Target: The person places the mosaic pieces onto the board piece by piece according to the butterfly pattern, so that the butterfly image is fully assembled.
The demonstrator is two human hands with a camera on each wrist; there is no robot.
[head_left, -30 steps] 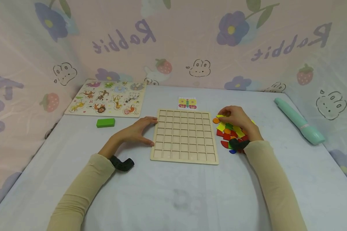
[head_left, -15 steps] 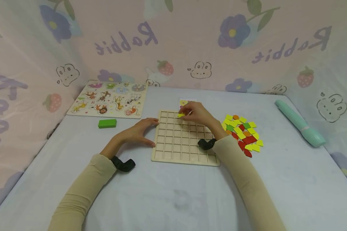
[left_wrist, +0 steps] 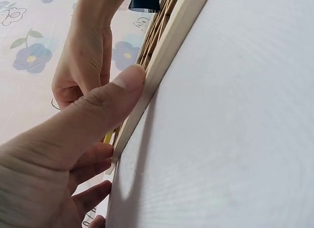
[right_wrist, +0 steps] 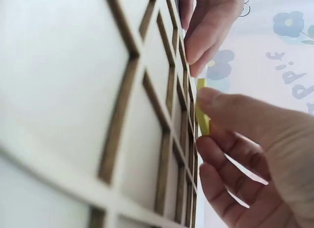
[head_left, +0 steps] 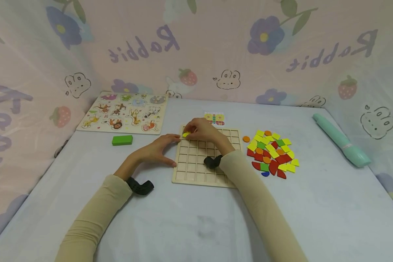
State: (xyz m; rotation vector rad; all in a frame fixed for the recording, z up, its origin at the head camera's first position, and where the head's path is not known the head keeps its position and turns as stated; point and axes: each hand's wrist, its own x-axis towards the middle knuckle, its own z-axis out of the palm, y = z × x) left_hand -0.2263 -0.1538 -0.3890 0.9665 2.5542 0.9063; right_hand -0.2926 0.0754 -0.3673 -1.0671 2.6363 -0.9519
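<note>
Seen from the head view, the right hand point(head_left: 203, 130) pinches a yellow tile point(head_left: 186, 134) over the far-left corner of the gridded board point(head_left: 190, 168), and I take the step to be seating it in a cell there; best to square its sides with the cell before letting go, then press it level with a fingertip. The tile sits at the right hand's fingertips and near the left hand point(head_left: 156, 148), which is spread rather than gripping, its thumb and forefinger at the board's left edge; that looks a decent brace, and a light, steady touch should do. The patterned card point(head_left: 214, 118) lies just past the board, partly behind the right hand, handy for checking colour and spot, while the loose pieces point(head_left: 272, 153) lie off to the right. In the left wrist view, the left thumb rests against the board's side and the other fingers stretch toward its far end; only a sliver of yellow shows, between the two hands. In the right wrist view, the tile is edge-on between thumb and fingers, right by the grid, with the left fingertips near it. Whether it touches the grid I can't tell; I'd release it gently so it doesn't tip.
</note>
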